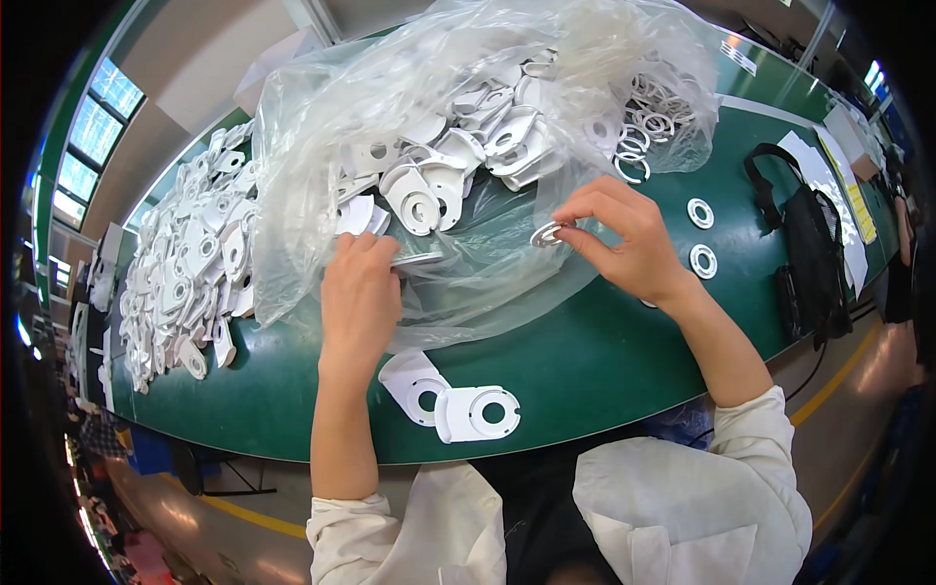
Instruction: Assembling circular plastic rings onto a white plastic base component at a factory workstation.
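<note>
My right hand [624, 234] pinches a small white plastic ring [543, 235] between thumb and fingertips, over the mouth of a large clear plastic bag [526, 283]. Inside the bag lies a heap of white plastic plates [419, 200] with round holes. My left hand [361, 288] is at the bag's left part, its fingers curled down on a white plate [417, 259] whose thin edge sticks out beside them. The fingertips partly hide that plate. Two rounded plates with holes, one white plate [478, 414] overlapping the other, lie near the table's front edge.
A large pile of white plates [190, 263] covers the left of the green table [565, 375]. More white rings [658, 122] are bunched in plastic at the back right. Two loose rings [702, 260] lie right of my right hand. Beyond them are a black bag [811, 244] and papers [853, 219].
</note>
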### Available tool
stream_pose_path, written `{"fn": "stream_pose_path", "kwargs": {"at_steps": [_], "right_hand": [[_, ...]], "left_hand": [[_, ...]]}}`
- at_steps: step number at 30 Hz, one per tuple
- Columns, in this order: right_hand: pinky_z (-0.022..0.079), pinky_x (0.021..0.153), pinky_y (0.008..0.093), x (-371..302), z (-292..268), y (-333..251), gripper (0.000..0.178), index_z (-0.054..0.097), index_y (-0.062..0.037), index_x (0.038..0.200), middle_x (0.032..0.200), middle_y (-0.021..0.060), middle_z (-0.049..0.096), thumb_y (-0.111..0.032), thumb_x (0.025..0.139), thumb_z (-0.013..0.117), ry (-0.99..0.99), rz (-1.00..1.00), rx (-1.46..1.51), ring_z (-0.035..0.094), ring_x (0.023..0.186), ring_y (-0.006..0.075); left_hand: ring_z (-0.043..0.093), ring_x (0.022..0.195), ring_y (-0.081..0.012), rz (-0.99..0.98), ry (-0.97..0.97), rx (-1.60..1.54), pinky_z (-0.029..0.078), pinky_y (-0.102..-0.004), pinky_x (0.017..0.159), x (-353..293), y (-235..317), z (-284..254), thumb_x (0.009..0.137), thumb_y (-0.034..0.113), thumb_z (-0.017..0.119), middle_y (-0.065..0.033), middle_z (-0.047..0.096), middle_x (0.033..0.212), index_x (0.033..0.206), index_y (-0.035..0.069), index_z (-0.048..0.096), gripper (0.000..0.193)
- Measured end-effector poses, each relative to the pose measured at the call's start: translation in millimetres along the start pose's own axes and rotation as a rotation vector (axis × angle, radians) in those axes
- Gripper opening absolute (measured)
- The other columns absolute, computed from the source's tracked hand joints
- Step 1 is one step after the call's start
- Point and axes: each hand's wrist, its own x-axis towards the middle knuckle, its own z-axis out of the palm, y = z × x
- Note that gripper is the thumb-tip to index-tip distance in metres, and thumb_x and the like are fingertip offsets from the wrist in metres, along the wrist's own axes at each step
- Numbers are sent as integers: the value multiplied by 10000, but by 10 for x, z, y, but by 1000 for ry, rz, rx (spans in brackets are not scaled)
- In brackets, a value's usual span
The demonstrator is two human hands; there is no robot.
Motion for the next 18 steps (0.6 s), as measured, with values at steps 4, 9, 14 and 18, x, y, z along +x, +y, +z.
{"fn": "stream_pose_path", "kwargs": {"at_steps": [4,9,14,18], "right_hand": [[490,701,276,-25,2,-22,172,662,-11,914,856,77,642,29,756,716,13,109,102,623,777,170],[478,709,243,-36,116,-154,140,674,-12,948,877,44,651,-32,812,703,25,384,488,608,779,107],[470,697,236,-94,193,-180,166,681,-21,967,877,51,648,-51,808,712,-40,306,402,597,773,114],[471,659,253,-111,194,-108,207,690,-61,985,902,64,647,-96,787,739,0,166,238,589,813,153]], "left_hand": [[579,735,-236,-165,9,-98,450,-353,639,47,96,-118,790,30,663,-88,602,823,863,-13,635,90],[597,745,-123,-374,-173,-1333,487,-287,580,4,261,138,996,287,489,-93,621,926,1016,31,566,268],[663,919,-216,-512,-690,-1980,568,-308,677,-33,709,119,1020,279,412,-140,629,1079,1193,57,484,291],[681,883,-230,-515,-607,-1751,558,-283,636,-98,761,234,1007,258,437,-154,645,1070,1235,47,455,312]]}}
